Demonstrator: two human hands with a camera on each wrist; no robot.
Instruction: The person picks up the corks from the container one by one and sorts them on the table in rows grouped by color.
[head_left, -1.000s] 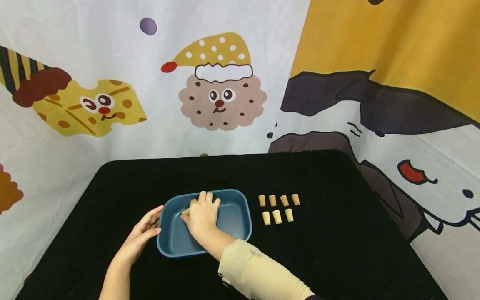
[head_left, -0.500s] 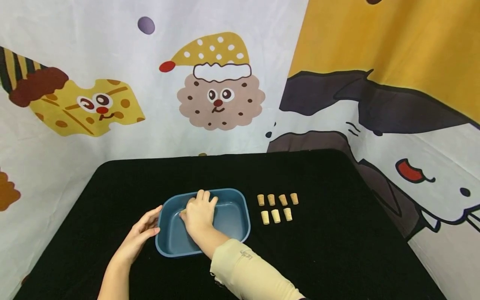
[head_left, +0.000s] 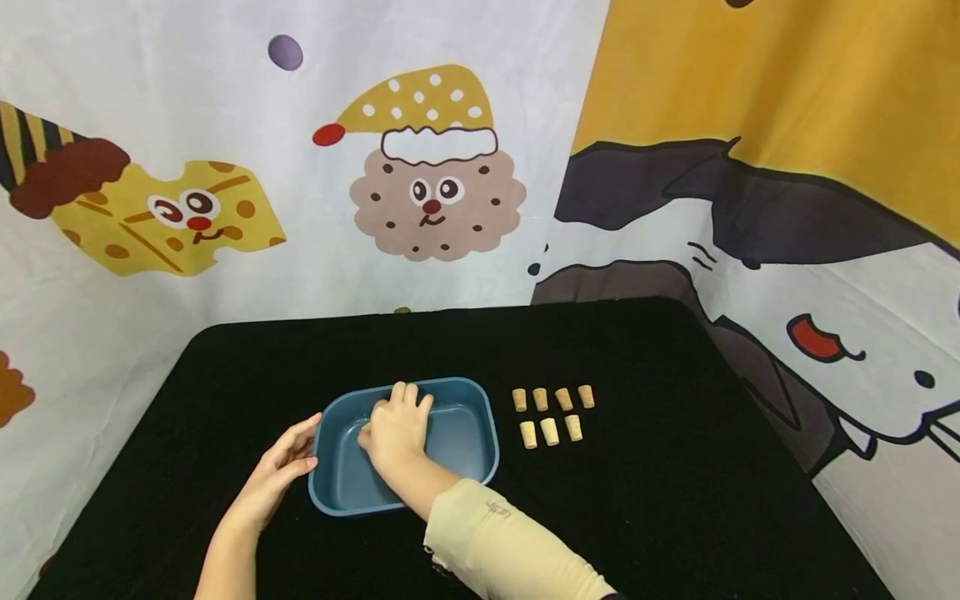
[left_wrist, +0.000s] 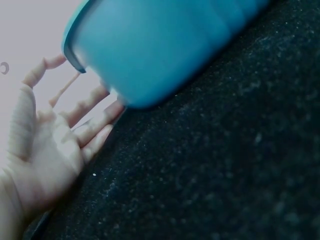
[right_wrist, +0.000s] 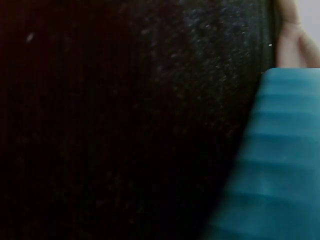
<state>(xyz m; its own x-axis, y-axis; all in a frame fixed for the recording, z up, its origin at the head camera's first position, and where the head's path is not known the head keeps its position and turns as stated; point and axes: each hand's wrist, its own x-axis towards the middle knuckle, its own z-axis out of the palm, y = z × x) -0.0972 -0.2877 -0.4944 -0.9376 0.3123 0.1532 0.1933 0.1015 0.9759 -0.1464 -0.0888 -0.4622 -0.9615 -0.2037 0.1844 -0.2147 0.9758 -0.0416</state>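
A blue rectangular basin (head_left: 465,450) stands on the black cloth. My left hand (head_left: 273,471) rests at its left side; in the left wrist view the spread fingers (left_wrist: 85,105) touch the basin's outer wall and rim. Reaching inside the basin, my right hand (head_left: 397,429) pinches a pale cork stopper (head_left: 367,427) between thumb and fingers near the left end. Most of that stopper is hidden by the hand. The right wrist view shows the basin's ribbed outer wall (right_wrist: 280,160) but not the right hand itself.
Right of the basin, several cork stoppers stand in two rows, a darker back row (head_left: 540,399) and a paler front row (head_left: 550,432). The black-covered table (head_left: 675,500) ends at a cartoon-printed curtain (head_left: 315,275) behind.
The whole head view has shifted slightly. Inside the basin, the right hand stays nearly in place, and less of the pinched stopper shows now. The left hand keeps its position at the basin.
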